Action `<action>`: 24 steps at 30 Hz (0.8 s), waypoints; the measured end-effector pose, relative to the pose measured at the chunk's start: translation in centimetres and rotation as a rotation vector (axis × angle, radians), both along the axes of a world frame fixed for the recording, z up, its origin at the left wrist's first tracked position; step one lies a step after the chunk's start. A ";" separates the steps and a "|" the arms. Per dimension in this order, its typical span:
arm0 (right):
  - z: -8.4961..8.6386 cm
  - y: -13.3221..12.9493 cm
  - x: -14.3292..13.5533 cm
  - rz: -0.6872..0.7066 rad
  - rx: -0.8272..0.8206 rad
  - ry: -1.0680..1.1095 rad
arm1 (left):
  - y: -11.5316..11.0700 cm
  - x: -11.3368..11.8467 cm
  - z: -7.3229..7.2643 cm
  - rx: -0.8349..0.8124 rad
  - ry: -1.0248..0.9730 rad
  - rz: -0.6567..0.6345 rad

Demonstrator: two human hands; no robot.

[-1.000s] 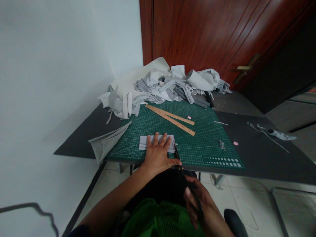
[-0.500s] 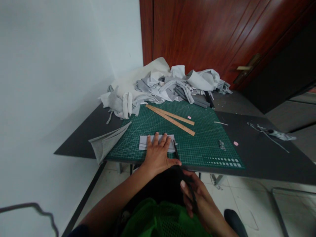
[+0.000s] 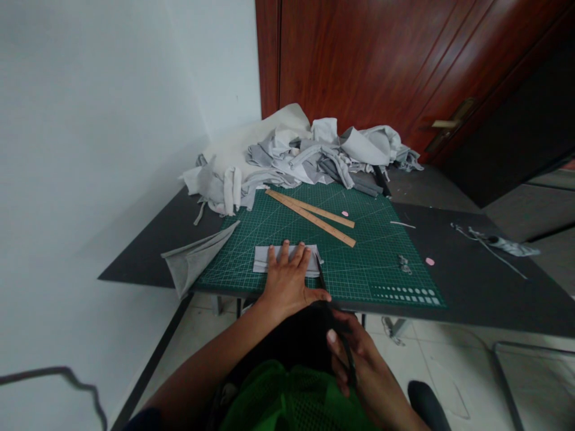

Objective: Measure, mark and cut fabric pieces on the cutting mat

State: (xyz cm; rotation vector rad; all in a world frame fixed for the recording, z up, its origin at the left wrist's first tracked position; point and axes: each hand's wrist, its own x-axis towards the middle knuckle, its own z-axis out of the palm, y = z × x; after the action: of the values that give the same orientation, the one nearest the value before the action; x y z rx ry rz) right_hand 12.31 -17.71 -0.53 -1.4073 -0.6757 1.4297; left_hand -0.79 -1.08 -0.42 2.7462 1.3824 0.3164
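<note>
A folded light grey cloth strip (image 3: 260,259) lies near the front edge of the green cutting mat (image 3: 372,239). My left hand (image 3: 287,280) presses flat on it, fingers spread, the thumb reaching toward the scissors. In my right hand (image 3: 357,353), below the table edge, are black scissors (image 3: 321,276) with fingers around the handles. Their blades lie at the right end of the strip. Two wooden rulers (image 3: 323,224) cross in a narrow V on the mat behind my left hand.
Grey and white fabric (image 3: 309,155) is heaped at the back. A grey folded cloth (image 3: 193,260) hangs over the front left edge. Small pink pieces (image 3: 430,261), thread scraps (image 3: 404,264) and a crumpled strip (image 3: 507,244) lie to the right.
The scissors' handles have drawn closer together in my right hand. My left hand stays on the cloth strip.
</note>
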 end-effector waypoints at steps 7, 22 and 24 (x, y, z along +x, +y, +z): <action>0.5 0.0 -0.1 0.012 0.004 0.011 | 0.0 0.0 -0.2 0.019 -0.009 -0.001; 0.9 1.8 0.5 -0.018 -0.068 0.129 | 0.0 -0.1 -0.2 0.014 -0.012 -0.002; 0.7 2.3 0.3 -0.020 -0.056 0.130 | 0.0 -0.1 -0.3 0.021 -0.013 -0.004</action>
State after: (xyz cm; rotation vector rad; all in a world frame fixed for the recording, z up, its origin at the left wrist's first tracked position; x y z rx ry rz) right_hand 12.60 -15.42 0.20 -1.3468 -0.5413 1.5206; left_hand -0.88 -1.07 -0.74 2.7583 1.3781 0.3507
